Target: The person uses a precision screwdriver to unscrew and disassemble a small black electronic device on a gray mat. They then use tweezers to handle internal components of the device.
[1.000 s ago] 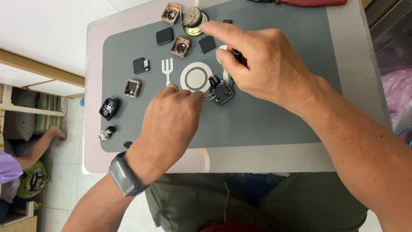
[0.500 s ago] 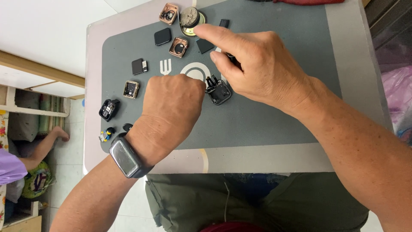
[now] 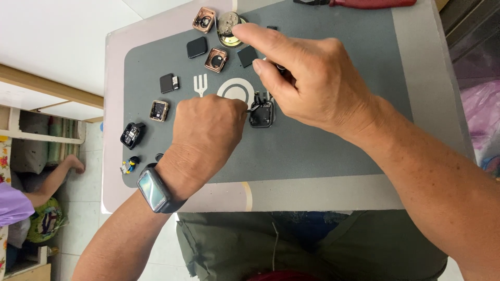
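head view: the left hand [image 3: 208,127], fingers curled shut, pinches a thin tool [image 3: 252,109] whose tip touches the open black watch case [image 3: 261,113] on the grey mat [image 3: 333,151]. the right hand [image 3: 312,86] pinches a small dark part just above the case, index finger [image 3: 260,40] extended.

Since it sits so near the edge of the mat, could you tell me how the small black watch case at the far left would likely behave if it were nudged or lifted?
The black watch case looks small and hollow, so probably light. It lies flat on the grey mat, so it would likely slide rather than roll. Its exposed insides suggest it may be fragile; neither the left hand nor the right hand touches it.
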